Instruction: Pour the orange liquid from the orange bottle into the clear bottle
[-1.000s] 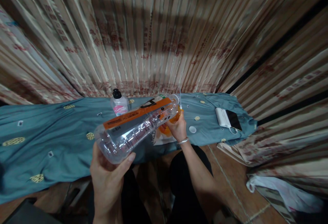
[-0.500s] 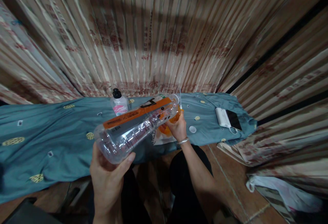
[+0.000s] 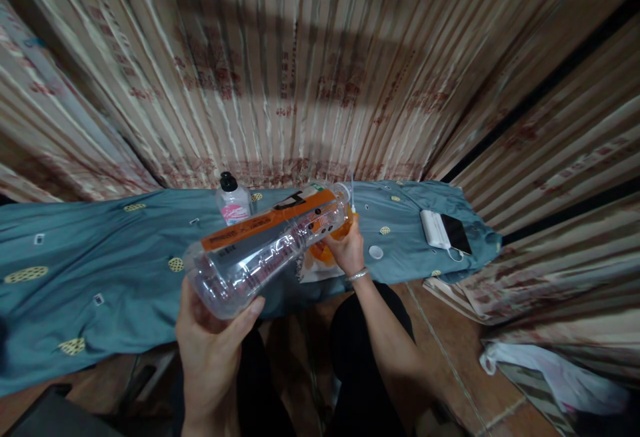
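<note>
My left hand (image 3: 213,350) is closed around the base of a large clear plastic bottle (image 3: 270,250) with an orange and grey label. The bottle is tilted, its uncapped-looking neck up and to the right. Beyond the neck, my right hand (image 3: 349,247), with a silver bracelet on the wrist, is closed on an orange see-through object (image 3: 323,252) that the bottle partly hides; its kind is unclear. A thin white stick (image 3: 353,196) rises beside the neck. Under the right hand lies a white and orange packet (image 3: 317,274), partly covered.
A bottle with a black cap and pink label (image 3: 234,200) stands at the back of the teal cloth (image 3: 125,250). To the right lie a round white cap (image 3: 376,252), a white power bank (image 3: 434,229) and a dark phone (image 3: 456,234). Pleated curtains (image 3: 320,77) hang behind.
</note>
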The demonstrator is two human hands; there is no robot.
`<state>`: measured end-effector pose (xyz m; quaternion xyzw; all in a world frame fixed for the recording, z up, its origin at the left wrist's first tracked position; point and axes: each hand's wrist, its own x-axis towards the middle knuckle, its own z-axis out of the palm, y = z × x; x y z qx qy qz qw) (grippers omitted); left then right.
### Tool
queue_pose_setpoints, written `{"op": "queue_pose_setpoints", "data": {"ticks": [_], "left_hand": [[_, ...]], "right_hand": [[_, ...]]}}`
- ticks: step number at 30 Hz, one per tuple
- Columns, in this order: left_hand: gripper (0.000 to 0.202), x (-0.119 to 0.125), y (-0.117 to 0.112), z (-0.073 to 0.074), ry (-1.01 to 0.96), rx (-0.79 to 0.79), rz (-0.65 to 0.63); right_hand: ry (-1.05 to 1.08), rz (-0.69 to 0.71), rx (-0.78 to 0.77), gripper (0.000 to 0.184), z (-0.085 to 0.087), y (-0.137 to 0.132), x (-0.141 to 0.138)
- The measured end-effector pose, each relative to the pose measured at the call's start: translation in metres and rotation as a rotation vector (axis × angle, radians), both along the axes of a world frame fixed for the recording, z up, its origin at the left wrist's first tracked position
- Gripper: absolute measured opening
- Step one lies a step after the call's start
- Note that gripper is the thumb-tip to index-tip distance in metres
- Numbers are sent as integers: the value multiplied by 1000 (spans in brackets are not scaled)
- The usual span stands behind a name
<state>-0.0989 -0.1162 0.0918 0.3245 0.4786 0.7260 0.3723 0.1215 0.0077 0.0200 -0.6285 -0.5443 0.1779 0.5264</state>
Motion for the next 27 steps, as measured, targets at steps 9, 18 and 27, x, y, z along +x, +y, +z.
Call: {"op": "queue_pose_setpoints", "data": {"ticks": [9,18,27], "left_hand": [[65,-2,0,-1,34,-9,-1],[66,0,0,0,19,-28,-3],[66,-1,1,1,25,-8,8]], "right_hand": [[-24,-5,-10,58,0,0,1],[-18,-10,-22,55,2,-1,-1],[-25,-8,-27,58,1,0,0]]}}
